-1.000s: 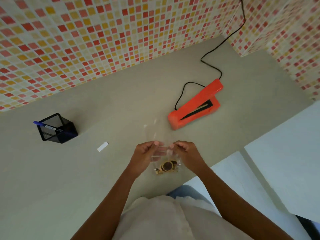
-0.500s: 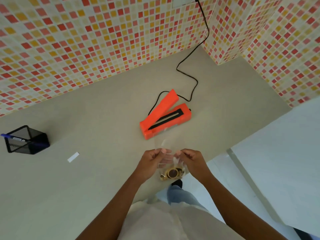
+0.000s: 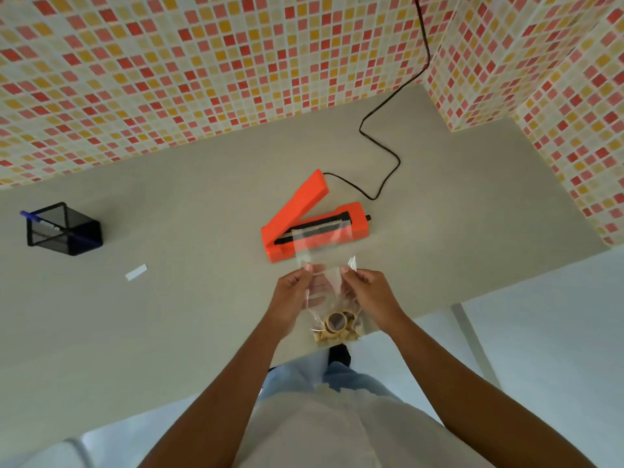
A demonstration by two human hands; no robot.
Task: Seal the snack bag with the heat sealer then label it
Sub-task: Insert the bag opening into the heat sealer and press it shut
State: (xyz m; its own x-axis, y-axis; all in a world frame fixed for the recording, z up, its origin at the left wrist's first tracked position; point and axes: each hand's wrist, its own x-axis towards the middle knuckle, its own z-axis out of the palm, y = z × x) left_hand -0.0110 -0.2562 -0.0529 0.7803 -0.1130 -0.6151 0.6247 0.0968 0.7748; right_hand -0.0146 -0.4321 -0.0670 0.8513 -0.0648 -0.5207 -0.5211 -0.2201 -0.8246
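Note:
A clear snack bag [image 3: 329, 282] with brown snacks at its bottom hangs between my hands above the table's front edge. My left hand [image 3: 293, 298] pinches its left side and my right hand [image 3: 368, 293] pinches its right side. The bag's open top reaches over the front of the orange heat sealer [image 3: 312, 219], whose lid stands raised. A small white label [image 3: 136, 272] lies flat on the table to the left.
A black mesh pen holder [image 3: 64, 228] with a blue pen stands at the far left. The sealer's black cord [image 3: 381, 130] runs up the tiled wall. The table edge [image 3: 439, 305] drops off beside my right hand.
The view has swung so the sealer sits closer in front of me. The bag's top has come forward to overlap the sealer's front; both hands keep their hold.

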